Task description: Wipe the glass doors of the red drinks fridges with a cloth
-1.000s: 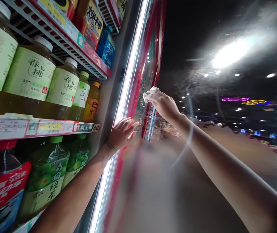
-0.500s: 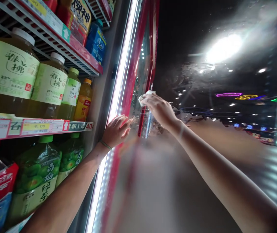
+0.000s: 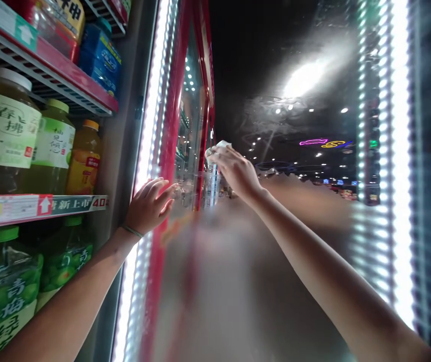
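My right hand (image 3: 238,173) grips a crumpled white cloth (image 3: 215,149) and reaches out to a fogged glass door (image 3: 245,281), with the cloth at the glass. Hazy mist covers the lower part of the pane, while its upper part shows smears and reflections. My left hand (image 3: 149,206), with a thin band on its wrist, has its fingers spread. It is by the bright LED strip (image 3: 128,301) and the red door frame (image 3: 168,125) at the cooler's edge; I cannot tell whether it touches them.
On the left, cooler shelves hold several drink bottles, among them a light-green-labelled bottle (image 3: 6,125), an orange bottle (image 3: 85,158) and a green tea bottle (image 3: 4,296). A price rail (image 3: 11,208) runs along the shelf front. Another bright LED strip (image 3: 402,151) stands at the right.
The view has turned to the right, so shelves and door frame sit further left and the right-hand LED strip shows more. Both hands keep much the same pose, the cloth still held.
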A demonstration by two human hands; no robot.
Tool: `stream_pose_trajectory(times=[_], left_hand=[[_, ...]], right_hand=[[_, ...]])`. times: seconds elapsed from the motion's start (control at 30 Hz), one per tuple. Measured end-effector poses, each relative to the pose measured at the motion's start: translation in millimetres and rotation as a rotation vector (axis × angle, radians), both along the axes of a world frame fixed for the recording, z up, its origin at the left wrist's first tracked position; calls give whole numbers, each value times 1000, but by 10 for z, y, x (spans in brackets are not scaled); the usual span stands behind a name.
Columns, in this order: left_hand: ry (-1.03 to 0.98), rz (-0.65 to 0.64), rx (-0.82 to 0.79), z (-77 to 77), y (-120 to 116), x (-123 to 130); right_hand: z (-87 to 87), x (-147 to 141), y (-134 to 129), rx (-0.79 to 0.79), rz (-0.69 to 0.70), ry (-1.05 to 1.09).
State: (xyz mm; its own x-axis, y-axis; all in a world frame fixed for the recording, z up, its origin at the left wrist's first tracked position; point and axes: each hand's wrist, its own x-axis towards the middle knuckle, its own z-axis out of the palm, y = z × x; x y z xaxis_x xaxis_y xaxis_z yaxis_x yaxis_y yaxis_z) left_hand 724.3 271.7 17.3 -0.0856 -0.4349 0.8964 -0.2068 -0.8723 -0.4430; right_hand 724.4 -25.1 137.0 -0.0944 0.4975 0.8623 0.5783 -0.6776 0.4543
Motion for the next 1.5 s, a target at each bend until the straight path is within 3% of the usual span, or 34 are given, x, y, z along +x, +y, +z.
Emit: stream_pose_trajectory(times=[0.1,0.2,0.33,0.47,0.57,0.73,0.83,0.97,1.13,1.2,1.27,1.33,1.4,1.5], left_hand=[[-9,-6,-1,9,-8,-12],[-20,2,-1,13,-19,-26],[-40,12,8,13,-22,-31],[-40,22,13,10,-9,-22],[-36,8,4,8,2,-20],[-9,59,30,13,7,-53],[32,69,8,20,-5,-82],[48,78,-3,22,-19,-98],[38,95,8,22,-1,-76],[34,76,8,19,-25,-67],[35,41,-8,14,-119,-63],[45,-10,-34,9,-307,-58],[52,-67,-38,12,-585,-45],[21,-120,7,38,-1080,-8]], right_hand=[[-34,2,-145,99,-18,-13],[-62,13,-274,52,-34,-7],[-110,23,-393,180,-97,-65],[-169,5,-490,131,-181,-75],[-194,1,-608,237,-214,-120],[-232,64,-783,163,-169,-166],[-245,102,-832,267,-128,-223],[-277,111,-867,183,-107,-196],[-344,84,-852,277,-76,-186],[-371,70,-839,208,-80,-152],[-382,64,-845,153,-76,-141],[-378,70,-865,207,-59,-164],[-372,80,-888,283,-45,-181],[-372,86,-936,238,-52,-149]])
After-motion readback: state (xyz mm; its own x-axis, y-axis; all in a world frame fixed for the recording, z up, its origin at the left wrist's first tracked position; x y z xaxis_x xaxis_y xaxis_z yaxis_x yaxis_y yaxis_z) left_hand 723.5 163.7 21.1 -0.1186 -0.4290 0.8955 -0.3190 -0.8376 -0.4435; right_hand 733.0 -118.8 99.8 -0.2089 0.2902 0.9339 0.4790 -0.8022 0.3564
